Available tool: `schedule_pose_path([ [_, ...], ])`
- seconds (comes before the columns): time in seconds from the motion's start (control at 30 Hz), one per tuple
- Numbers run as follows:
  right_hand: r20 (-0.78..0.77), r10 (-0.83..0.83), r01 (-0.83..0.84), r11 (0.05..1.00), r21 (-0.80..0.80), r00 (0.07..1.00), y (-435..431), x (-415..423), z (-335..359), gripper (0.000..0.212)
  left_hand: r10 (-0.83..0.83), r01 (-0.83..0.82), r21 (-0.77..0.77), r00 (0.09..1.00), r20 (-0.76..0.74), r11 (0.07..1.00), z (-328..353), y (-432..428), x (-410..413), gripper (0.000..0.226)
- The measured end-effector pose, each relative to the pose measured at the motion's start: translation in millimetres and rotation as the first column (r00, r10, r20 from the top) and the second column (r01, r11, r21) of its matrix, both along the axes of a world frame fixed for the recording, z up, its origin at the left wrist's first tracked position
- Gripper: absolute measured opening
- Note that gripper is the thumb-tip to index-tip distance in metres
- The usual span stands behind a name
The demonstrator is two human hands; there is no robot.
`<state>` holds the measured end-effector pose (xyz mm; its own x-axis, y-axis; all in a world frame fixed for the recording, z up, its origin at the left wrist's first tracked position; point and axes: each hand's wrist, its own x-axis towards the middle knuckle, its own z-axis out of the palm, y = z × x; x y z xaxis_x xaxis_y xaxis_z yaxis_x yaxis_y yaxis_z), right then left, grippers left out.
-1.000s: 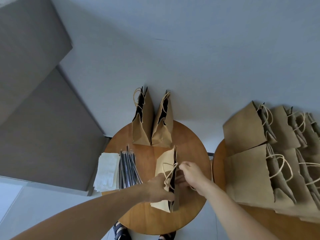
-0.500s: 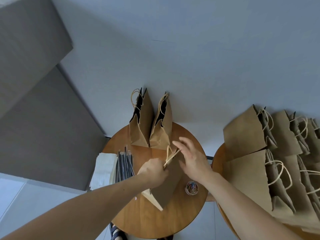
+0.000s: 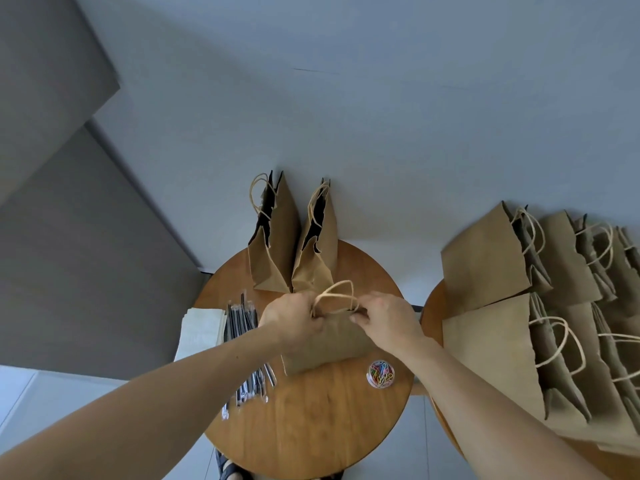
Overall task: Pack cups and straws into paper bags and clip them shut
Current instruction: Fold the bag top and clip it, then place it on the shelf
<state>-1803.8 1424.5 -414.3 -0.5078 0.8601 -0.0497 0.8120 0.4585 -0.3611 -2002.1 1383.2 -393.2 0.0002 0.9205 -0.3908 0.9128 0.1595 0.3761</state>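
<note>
a person holds a brown paper bag (image 3: 329,344) over the middle of a round wooden table (image 3: 311,431), its top edge facing away from them and its bottom end low over the tabletop. the left hand (image 3: 294,317) has its fingers curled round the left part of the bag's top edge, and the right hand (image 3: 388,320) pinches the right part of that edge between thumb and fingers. both hands are closed on the bag, not spread. a twine handle (image 3: 337,294) loops up between the two hands. behind the bag, two more open bags (image 3: 277,244) stand side by side at the far rim of the table, against the wall. to the left lies a bundle of wrapped black straws (image 3: 242,320), partly under the left forearm, with a stack of white paper (image 3: 201,330) just beside it at the table's left edge. a small clear tub of coloured paper clips (image 3: 381,374) sits on the table near the right wrist. on a second table (image 3: 431,306) to the right, rows of brown bags (image 3: 491,258) with handles are packed close together. no cups can be made out.
</note>
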Motion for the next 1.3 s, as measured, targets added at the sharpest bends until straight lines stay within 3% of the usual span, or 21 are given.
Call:
schedule_pose_path([
  [0.1, -0.027, -0.022, 0.021, 0.999, -0.042, 0.999, -2, 4, -3, 0.015, 0.094, -0.097, 0.074, 0.995, 0.04, 0.993, -6, -5, 1, 0.006],
  [0.2, -0.229, -0.048, 0.041, 0.998, -0.037, 0.972, -1, 12, -5, 0.019, 0.127, -0.136, 0.116, 0.988, 0.083, 0.984, -14, -10, 4, 0.018],
  [0.27, -0.4, -0.177, 0.213, 0.976, 0.048, 0.9, -2, 24, -12, 0.022, 0.132, -0.149, 0.163, 0.985, 0.111, 0.975, -20, -10, 1, 0.018],
  [0.33, -0.497, -0.405, 0.463, 0.886, -0.007, 0.767, -8, 42, -27, 0.015, 0.1, -0.119, 0.21, 0.99, 0.098, 0.97, -26, -11, 0, 0.022],
  [0.37, -0.466, -0.508, 0.538, 0.839, -0.08, 0.724, -14, 50, -39, 0.012, 0.089, -0.109, 0.229, 0.991, 0.095, 0.967, -28, -12, -1, 0.024],
  [0.43, -0.22, -0.56, 0.525, 0.827, -0.201, 0.799, -26, 64, -70, 0.009, 0.082, -0.103, 0.257, 0.993, 0.09, 0.961, -33, -12, -2, 0.026],
  [0.5, 0.036, -0.453, 0.437, 0.834, -0.337, 0.891, -41, 70, -102, 0.011, 0.094, -0.115, 0.266, 0.991, 0.091, 0.957, -39, -13, -4, 0.028],
  [0.57, 0.208, -0.368, 0.422, 0.798, -0.429, 0.906, -50, 71, -126, 0.016, 0.111, -0.136, 0.265, 0.988, 0.106, 0.955, -42, -15, -6, 0.028],
  [0.8, 0.491, -0.356, 0.574, 0.702, -0.422, 0.795, -50, 58, -157, 0.032, 0.11, -0.148, 0.277, 0.983, 0.147, 0.949, -43, -20, -7, 0.028],
  [0.9, 0.554, -0.345, 0.602, 0.697, -0.39, 0.758, -47, 55, -164, 0.026, 0.114, -0.157, 0.284, 0.98, 0.162, 0.946, -42, -20, -6, 0.035],
  [1.03, 0.553, -0.346, 0.611, 0.674, -0.416, 0.758, -44, 54, -165, 0.027, 0.11, -0.156, 0.283, 0.979, 0.17, 0.946, -41, -20, -4, 0.024],
  [1.3, 0.35, -0.51, 0.611, 0.552, -0.567, 0.786, -45, 63, -147, 0.021, 0.114, -0.158, 0.257, 0.978, 0.176, 0.953, -41, -18, -6, 0.025],
])
